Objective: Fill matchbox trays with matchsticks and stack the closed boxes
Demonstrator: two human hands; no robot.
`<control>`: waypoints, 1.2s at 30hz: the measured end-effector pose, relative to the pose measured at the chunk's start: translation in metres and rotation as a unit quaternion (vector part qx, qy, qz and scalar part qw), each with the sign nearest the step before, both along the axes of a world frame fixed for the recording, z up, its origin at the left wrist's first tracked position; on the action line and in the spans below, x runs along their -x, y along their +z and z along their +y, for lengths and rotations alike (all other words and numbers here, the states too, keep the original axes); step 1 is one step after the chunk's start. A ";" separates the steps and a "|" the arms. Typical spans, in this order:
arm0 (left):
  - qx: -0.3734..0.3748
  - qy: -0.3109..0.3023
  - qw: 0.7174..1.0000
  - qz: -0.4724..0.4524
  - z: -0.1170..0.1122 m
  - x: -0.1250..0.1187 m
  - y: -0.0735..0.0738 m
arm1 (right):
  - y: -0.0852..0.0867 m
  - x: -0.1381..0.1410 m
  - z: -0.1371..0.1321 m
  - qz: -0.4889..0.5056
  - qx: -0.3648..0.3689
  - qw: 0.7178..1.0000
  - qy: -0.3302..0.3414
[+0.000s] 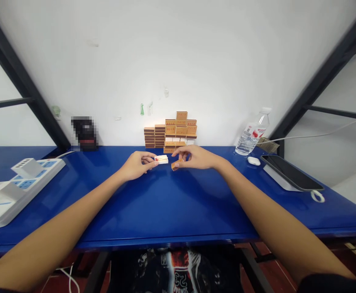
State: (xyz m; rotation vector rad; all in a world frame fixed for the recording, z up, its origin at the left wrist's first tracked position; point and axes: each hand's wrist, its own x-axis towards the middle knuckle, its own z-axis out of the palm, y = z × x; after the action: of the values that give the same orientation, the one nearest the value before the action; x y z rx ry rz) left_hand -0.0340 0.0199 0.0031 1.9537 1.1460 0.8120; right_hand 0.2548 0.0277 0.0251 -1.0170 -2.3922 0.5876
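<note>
My left hand [137, 164] is closed around a small white inner tray of a matchbox [161, 159], held just above the blue table [165, 203]. My right hand [195, 158] pinches the brown outer sleeve of the matchbox [175, 165], right beside the tray. The two parts are close together but apart. Behind both hands, against the white wall, stands a stack of several brown matchboxes [171, 132].
A white power strip block [16, 183] lies at the table's left. A plastic water bottle [252, 134], a small white object [254, 160] and a dark phone on a white slab [290, 173] sit at the right. A black device [84, 132] stands back left.
</note>
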 end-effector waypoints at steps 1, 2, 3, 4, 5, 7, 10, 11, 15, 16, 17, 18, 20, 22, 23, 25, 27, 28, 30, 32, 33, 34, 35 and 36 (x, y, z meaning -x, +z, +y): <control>-0.001 -0.002 1.000 -0.001 0.000 0.000 0.000 | -0.001 0.003 -0.002 0.004 -0.015 1.000 -0.002; -0.001 -0.004 1.000 -0.002 -0.001 -0.001 -0.001 | -0.002 0.007 -0.003 0.016 -0.035 0.999 -0.006; -0.001 -0.006 1.000 -0.004 -0.001 -0.001 -0.001 | -0.004 0.011 -0.004 0.033 -0.053 0.998 -0.011; -0.001 -0.009 1.000 -0.006 -0.002 -0.002 -0.002 | -0.006 0.015 -0.004 0.049 -0.067 0.996 -0.014; -0.001 -0.012 1.000 -0.007 -0.002 -0.002 -0.002 | -0.008 0.019 -0.005 0.061 -0.075 0.995 -0.016; -0.002 -0.020 1.000 -0.007 -0.004 -0.003 -0.002 | -0.011 0.027 -0.007 0.061 -0.087 0.994 -0.019; -0.005 -0.036 0.999 0.001 -0.006 -0.005 -0.002 | -0.014 0.032 -0.009 0.027 -0.101 0.994 -0.024; -0.007 -0.040 0.999 0.004 -0.006 -0.005 -0.001 | -0.014 0.033 -0.010 0.015 -0.099 0.995 -0.025; -0.013 -0.047 0.999 0.015 -0.008 -0.007 -0.001 | -0.015 0.032 -0.012 -0.022 -0.096 0.995 -0.023; -0.012 -0.047 0.999 0.014 -0.009 -0.007 -0.001 | -0.015 0.032 -0.012 -0.025 -0.098 0.995 -0.022; -0.011 -0.048 0.999 0.013 -0.009 -0.007 -0.001 | -0.015 0.032 -0.012 -0.022 -0.099 0.995 -0.021; -0.010 -0.048 0.999 0.010 -0.009 -0.007 -0.001 | -0.016 0.032 -0.012 -0.015 -0.100 0.995 -0.021; -0.005 -0.047 0.999 0.004 -0.009 -0.007 -0.001 | -0.017 0.034 -0.013 0.007 -0.102 0.994 -0.026; 0.001 -0.047 0.999 0.001 -0.010 -0.008 -0.001 | -0.018 0.036 -0.014 0.016 -0.102 0.994 -0.028; 0.002 -0.048 0.999 0.001 -0.010 -0.008 0.000 | -0.017 0.037 -0.014 0.016 -0.103 0.994 -0.028; 0.003 -0.045 0.999 0.001 -0.010 -0.008 0.000 | -0.015 0.037 -0.014 0.015 -0.099 0.995 -0.026; 0.001 -0.039 0.999 0.000 -0.009 -0.008 -0.001 | -0.011 0.033 -0.013 0.019 -0.084 0.996 -0.031; 0.000 -0.035 0.999 0.000 -0.008 -0.008 -0.001 | -0.009 0.029 -0.012 0.018 -0.073 0.997 -0.034; -0.005 -0.026 1.000 0.003 -0.006 -0.007 -0.003 | -0.006 0.018 -0.008 -0.002 -0.040 0.999 -0.029; -0.011 -0.017 1.000 0.009 -0.004 -0.005 -0.004 | -0.005 0.008 -0.004 -0.051 0.002 0.999 -0.016; -0.014 -0.012 1.000 0.011 -0.004 -0.005 -0.004 | -0.006 0.004 -0.002 -0.079 0.027 0.996 -0.010; -0.016 -0.010 1.000 0.013 -0.003 -0.004 -0.004 | -0.006 0.000 -0.001 -0.102 0.052 0.993 -0.008; -0.016 -0.008 1.000 0.013 -0.003 -0.004 -0.004 | -0.007 -0.002 0.001 -0.116 0.072 0.991 -0.009; -0.016 -0.007 1.000 0.012 -0.003 -0.003 -0.004 | -0.007 -0.003 0.001 -0.116 0.086 0.989 -0.013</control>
State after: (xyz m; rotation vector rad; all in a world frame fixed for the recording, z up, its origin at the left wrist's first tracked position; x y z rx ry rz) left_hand -0.0306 0.0168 -0.0009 2.0004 1.1382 0.8065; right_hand 0.2578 0.0290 0.0178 -1.2480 -2.5597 0.7102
